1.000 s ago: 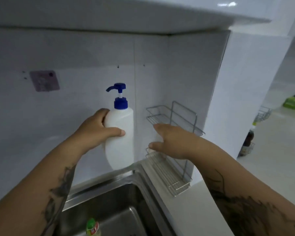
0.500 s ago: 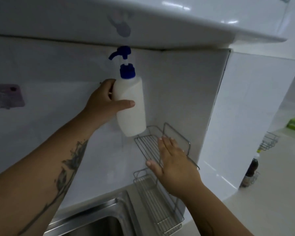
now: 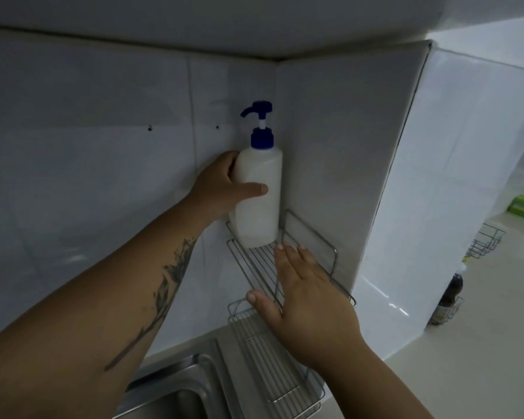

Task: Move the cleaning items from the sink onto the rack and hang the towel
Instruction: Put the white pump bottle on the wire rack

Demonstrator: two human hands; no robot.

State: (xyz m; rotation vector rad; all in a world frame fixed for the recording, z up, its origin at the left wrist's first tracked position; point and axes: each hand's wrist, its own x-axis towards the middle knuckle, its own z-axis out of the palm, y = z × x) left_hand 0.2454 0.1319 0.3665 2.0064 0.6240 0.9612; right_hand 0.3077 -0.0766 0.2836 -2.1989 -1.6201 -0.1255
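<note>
Left hand [image 3: 221, 189] wrapped around a white blue-capped plastic pump bottle [image 3: 259, 195] seats it on the two-tier steel wire rack's [image 3: 254, 264] upper shelf, right hand [image 3: 303, 300] spread flat steadying; release likely follows.

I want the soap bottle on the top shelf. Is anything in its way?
Nothing visible. The left hand holds the bottle at the top shelf's back corner; the right hand is nearer the front.
</note>
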